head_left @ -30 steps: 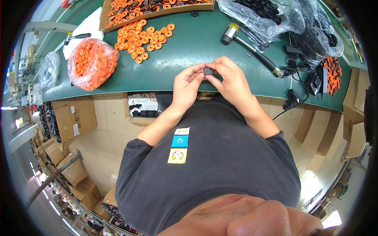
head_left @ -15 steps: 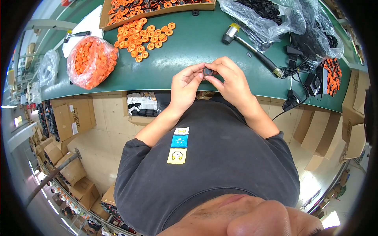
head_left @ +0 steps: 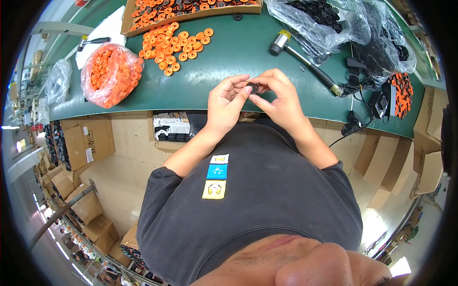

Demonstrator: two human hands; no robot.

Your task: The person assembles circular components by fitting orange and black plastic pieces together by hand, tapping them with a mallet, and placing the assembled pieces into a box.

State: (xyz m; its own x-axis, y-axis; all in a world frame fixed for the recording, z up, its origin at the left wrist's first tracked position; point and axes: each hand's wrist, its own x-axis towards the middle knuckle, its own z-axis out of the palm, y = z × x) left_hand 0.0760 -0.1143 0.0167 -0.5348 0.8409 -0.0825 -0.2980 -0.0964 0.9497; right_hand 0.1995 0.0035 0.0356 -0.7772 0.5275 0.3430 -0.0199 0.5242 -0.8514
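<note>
A small round black piece [head_left: 253, 88], with a bit of orange at its edge, is held up between my two hands over the near edge of the green table. My left hand [head_left: 223, 103] pinches it from the left with thumb and fingertips. From the right, the thumb and fingers of my right hand [head_left: 281, 98] close on the same piece. Fingertips cover part of it. Beyond my hands lies a loose pile of orange round pieces [head_left: 168, 44]. Farther right rests a mallet [head_left: 305, 61] with a black handle.
At the back stands a cardboard tray [head_left: 126, 21] of orange and black pieces. A plastic bag of orange pieces [head_left: 112, 76] sits at the left, near a smaller hammer [head_left: 93, 43]. Plastic bags of black pieces [head_left: 319, 14], cables [head_left: 362, 85] and more orange pieces [head_left: 402, 95] occupy the right.
The round piece has turned between my fingers, and some orange now shows at its edge. My hands have stayed in nearly the same place.
</note>
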